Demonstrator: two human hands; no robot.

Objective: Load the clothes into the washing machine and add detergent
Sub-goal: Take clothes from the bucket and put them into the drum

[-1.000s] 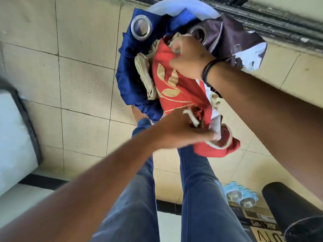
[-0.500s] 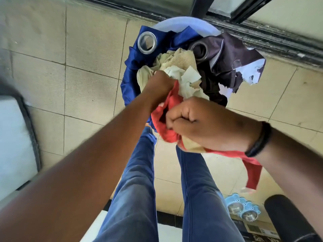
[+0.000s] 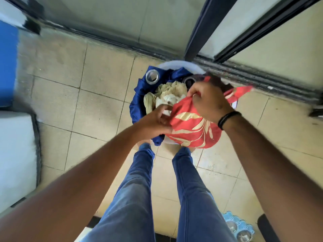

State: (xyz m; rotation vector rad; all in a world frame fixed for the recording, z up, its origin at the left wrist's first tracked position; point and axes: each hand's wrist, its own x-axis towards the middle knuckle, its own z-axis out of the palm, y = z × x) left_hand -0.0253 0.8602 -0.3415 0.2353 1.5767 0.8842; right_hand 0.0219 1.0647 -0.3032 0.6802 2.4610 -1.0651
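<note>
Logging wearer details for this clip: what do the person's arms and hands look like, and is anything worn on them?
Both forearms are bare, with no sleeves in view. The right hand has a black band around its wrist. The left hand shows no band, watch or glove. No rings are visible on either.

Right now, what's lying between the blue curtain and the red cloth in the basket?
In the head view, crumpled cream cloths lie between the blue curtain and the red cloth.

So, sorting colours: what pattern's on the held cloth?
Red cloth with cream leaf print; head view.
</note>
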